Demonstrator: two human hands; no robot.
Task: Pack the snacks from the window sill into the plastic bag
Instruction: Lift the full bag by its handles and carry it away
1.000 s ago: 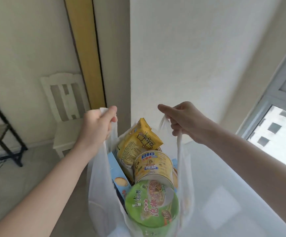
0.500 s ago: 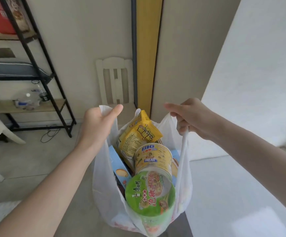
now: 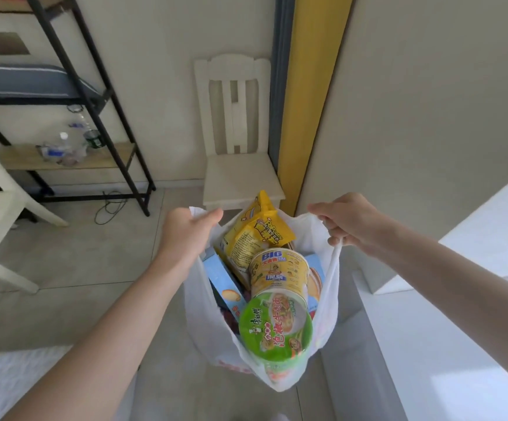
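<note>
Bag (image 3: 204, 326) hangs over the floor, thin, soft, loaded with noodle cups (image 3: 275, 325) and yellow packet (image 3: 254, 235), so I judge it heavy; left hand (image 3: 186, 235) and right hand (image 3: 347, 218) fingers curled round one handle each, best hold.

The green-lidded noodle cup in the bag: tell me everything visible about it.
The noodle cup is a round tub with a green printed foil lid, sealed as far as shows, tilted toward the camera. It sits nearest the viewer, high in the white plastic bag, leaning against the yellow cup behind it. Neither hand touches it; its lower body shows through the bag.
</note>
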